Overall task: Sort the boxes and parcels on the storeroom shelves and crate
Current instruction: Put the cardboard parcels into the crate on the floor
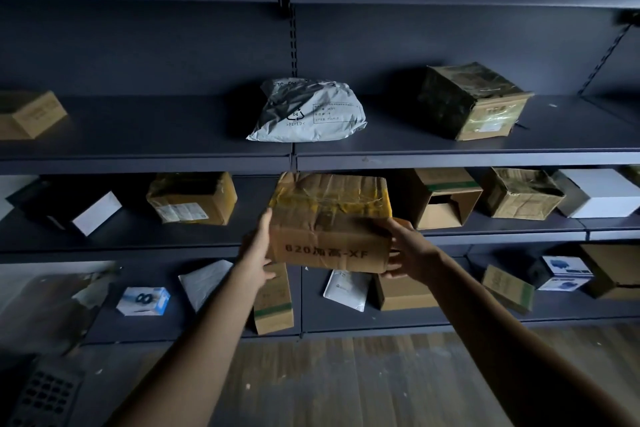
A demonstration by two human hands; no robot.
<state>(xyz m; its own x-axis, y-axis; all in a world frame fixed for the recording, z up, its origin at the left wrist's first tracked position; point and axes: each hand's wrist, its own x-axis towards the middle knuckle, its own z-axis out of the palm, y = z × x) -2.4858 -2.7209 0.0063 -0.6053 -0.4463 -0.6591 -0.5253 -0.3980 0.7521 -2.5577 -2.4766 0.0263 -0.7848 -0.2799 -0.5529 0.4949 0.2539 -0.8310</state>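
Two-handed hold: left hand [258, 253], right hand [405, 253], taped cardboard carton [329, 218].
Fingers [268, 274] curl under its ends; carton at centre frame, before the shelf edge [145, 163]. Likely stiff though dented; tape slick, so bare-card bottom edges suit gripping.
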